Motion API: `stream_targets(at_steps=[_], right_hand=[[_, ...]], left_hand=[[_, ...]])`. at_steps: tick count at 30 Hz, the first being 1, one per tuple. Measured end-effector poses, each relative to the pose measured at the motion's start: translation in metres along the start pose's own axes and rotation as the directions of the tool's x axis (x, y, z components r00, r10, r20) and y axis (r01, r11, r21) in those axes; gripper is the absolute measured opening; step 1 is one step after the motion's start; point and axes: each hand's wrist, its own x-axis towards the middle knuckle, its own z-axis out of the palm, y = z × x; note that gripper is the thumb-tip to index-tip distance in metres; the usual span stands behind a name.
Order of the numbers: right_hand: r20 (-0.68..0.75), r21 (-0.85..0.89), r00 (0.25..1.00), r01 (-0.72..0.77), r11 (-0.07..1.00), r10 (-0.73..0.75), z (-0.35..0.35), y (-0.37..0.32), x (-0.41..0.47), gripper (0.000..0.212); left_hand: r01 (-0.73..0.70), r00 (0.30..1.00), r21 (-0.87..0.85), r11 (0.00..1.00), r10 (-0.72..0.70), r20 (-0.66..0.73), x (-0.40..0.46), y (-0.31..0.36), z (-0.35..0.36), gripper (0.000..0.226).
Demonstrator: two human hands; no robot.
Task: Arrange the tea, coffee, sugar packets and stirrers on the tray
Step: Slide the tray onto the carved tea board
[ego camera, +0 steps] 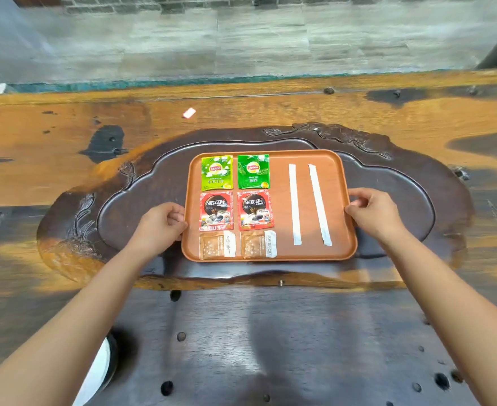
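Head view shows us gripping the tray (311,253) at both short sides: our left hand (165,222) pinches the left rim with curled fingers, our right hand (372,210) pinches the right rim the same way. The tray sits in the hollow of a dark carved tea board (411,206), near the middle of the desk (65,159).

What could go wrong from here, as we judge it: if we lift or slide the tray unevenly, the light packets would skate across its smooth floor and spoil the rows. The two stirrers (295,205) are the likeliest to shift, being long, thin and loose; the right one (319,205) already lies slightly aslant. A jolt against the tea board's raised lip could also tip things toward one rim.

The tray holds everything the task names. Along its far edge lie two green tea packets (216,172), side by side. Below them sit two red coffee packets (216,210), and by the near edge two brown sugar packets (218,244), forming two neat columns on the left half. The stirrers occupy the right half, apart from each other and from the packets. A small white scrap (189,113) lies on the desk beyond the tea board, well apart from the tray.
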Motion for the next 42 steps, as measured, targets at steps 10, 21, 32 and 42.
stream_targets(at_steps=[10, 21, 32, 42], right_hand=[[-0.028, -0.086, 1.000, 0.001, 0.996, -0.003, 0.019, 0.000, 0.036, 0.038], [-0.013, -0.076, 1.000, -0.020, 0.997, 0.019, 0.021, 0.002, 0.041, 0.033], [-0.048, -0.109, 0.999, 0.006, 0.994, -0.011, 0.025, 0.002, 0.032, 0.034], [-0.025, 0.018, 0.990, -0.136, 0.991, 0.136, 0.015, 0.000, -0.006, 0.036]], left_hand=[[0.011, 1.000, 0.101, 0.995, -0.010, -0.015, 0.035, 0.004, 0.011, 0.018], [0.043, 0.997, 0.160, 0.986, -0.033, -0.066, 0.037, 0.004, 0.015, 0.017], [0.105, 0.994, 0.001, 0.994, -0.105, -0.044, 0.030, 0.001, 0.013, 0.014], [0.124, 0.988, -0.169, 0.978, -0.137, -0.065, 0.000, -0.008, 0.010, 0.016]])
